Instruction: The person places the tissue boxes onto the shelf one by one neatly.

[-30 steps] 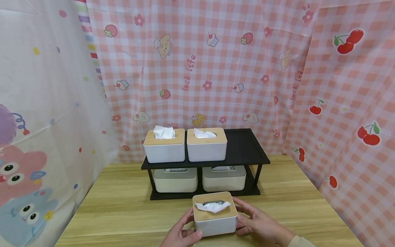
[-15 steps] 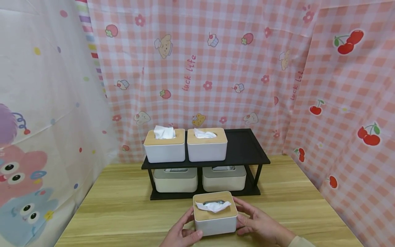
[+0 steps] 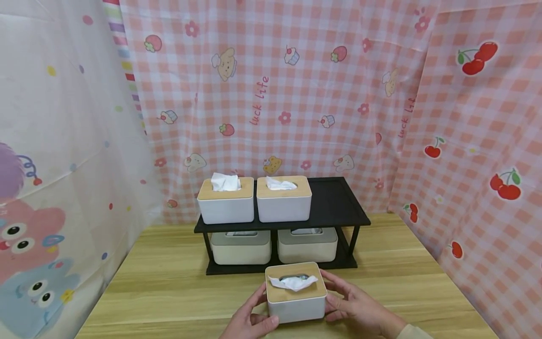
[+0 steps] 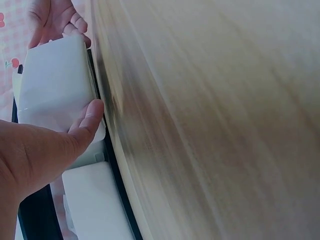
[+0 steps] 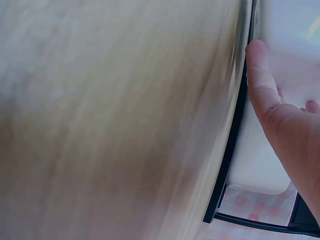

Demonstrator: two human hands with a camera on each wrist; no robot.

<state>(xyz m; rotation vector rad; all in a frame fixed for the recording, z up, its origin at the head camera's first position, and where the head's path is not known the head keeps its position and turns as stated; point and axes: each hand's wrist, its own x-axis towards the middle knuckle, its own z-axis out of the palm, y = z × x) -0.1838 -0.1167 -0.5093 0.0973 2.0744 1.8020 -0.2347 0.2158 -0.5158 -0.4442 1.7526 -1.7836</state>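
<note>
A white tissue box with a wood-look lid is held low in front of a black two-tier rack. A tissue droops from its oval slot. My left hand grips the box's left side, thumb at the front left corner. From the right, my right hand holds the opposite side with its fingers bent along it. In the left wrist view the white box sits between both hands. The right wrist view shows my right thumb along the box.
Two wood-lidded tissue boxes, left and right, stand on the rack's upper tier. Below them are two grey-lidded boxes, left and right. Wood-grain table lies around the rack, with patterned cloth hanging behind.
Almost nothing differs. The held tissue box sits a hair higher in the head view, and both hands keep the same grip.
</note>
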